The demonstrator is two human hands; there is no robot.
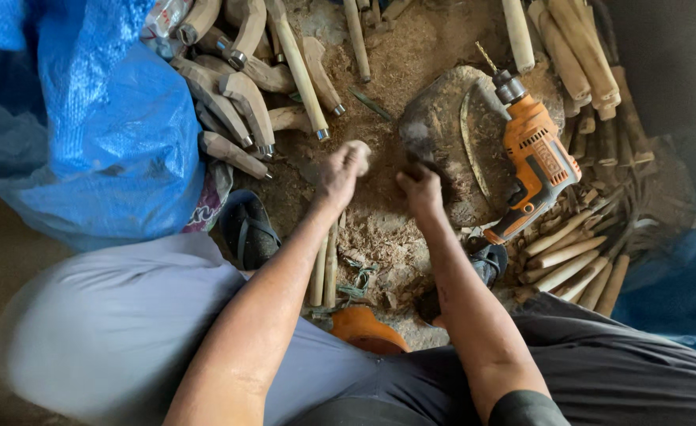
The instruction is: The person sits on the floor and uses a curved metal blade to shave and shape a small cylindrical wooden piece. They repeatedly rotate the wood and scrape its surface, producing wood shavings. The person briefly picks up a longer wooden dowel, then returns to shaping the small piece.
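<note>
Hands at centre, over sawdust-strewn ground: left hand (344, 167) fisted round pale rounded wooden piece (358, 147), long axis hidden. Right hand (420, 188) clenched on dark blurred tool (425, 150), immediately right of wood. Rough grey stone block (450, 130) beyond; orange electric drill (533, 158) further right.

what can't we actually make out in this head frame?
- Left hand: closed on a pale piece of wood, mostly covered by the fingers.
- Right hand: grips something dark, blurred; kind unclear.
- Bare foot: mostly hidden behind the right forearm.
- Long wooden handles: cut off by the top edge.
- Orange drill: bit tip too small.
</note>
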